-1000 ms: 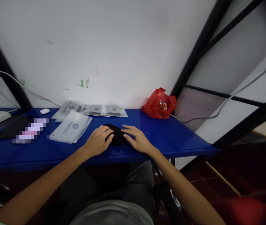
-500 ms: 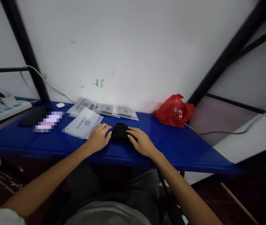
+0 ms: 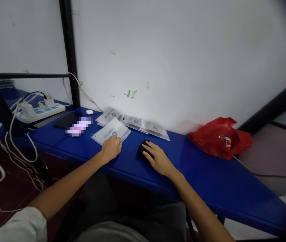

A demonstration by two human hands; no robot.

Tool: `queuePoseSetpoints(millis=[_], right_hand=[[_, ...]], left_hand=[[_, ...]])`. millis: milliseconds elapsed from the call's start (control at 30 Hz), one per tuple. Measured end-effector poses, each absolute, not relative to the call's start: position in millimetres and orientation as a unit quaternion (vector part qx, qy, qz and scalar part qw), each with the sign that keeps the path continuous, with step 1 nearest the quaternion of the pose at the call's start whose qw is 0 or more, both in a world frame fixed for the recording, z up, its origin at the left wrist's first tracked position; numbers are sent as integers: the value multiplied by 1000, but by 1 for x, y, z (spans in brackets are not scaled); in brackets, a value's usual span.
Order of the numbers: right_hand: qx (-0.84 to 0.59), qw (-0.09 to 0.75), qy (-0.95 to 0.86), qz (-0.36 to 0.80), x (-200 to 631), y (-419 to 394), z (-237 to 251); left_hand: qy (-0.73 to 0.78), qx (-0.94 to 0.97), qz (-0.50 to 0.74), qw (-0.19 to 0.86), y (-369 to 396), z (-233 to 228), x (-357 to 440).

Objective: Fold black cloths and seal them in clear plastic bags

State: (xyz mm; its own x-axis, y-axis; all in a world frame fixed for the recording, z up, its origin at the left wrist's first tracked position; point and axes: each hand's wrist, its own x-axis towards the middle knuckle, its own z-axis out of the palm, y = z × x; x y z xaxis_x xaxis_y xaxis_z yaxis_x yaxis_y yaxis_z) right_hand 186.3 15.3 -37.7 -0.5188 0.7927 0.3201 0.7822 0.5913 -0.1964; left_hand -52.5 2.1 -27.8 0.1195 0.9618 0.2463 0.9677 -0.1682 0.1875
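Observation:
A small black bundle, apparently folded cloth (image 3: pixel 143 148), lies near the front of the blue table. My right hand (image 3: pixel 159 159) rests over it, fingers stretched out and spread across its top. To the left, my left hand (image 3: pixel 112 148) is at the near right edge of a frosted plastic bag (image 3: pixel 105 133) with printed lettering. Its fingers are curled in and look closed on that edge; the fingertips are hidden. Behind are another printed bag (image 3: pixel 110 115) and flat packets with dark contents (image 3: pixel 154 127), by the wall.
A red plastic bag (image 3: pixel 219 137) sits at the right. On the left are a lit phone (image 3: pixel 79 127), a dark flat object (image 3: pixel 67 120), a small white case (image 3: pixel 89 112) and a power strip (image 3: pixel 40 112) with loose white cables. The table's front edge (image 3: pixel 132 178) runs before me.
The view has turned left. My left hand has moved off the black bundle to the plastic bag's edge, and its fingers have curled. My right hand stays on the bundle.

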Motion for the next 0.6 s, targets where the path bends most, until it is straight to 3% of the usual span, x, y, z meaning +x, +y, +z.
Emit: queuePoseSetpoints(millis=[333, 600], right_hand=[[-541, 185, -820, -20, 232, 4, -36], [-648, 162, -741, -64, 284, -19, -31]], left_hand=[[-564, -817, -112, 43, -6, -32, -22], [-464, -852, -161, 182, -19, -26, 22]])
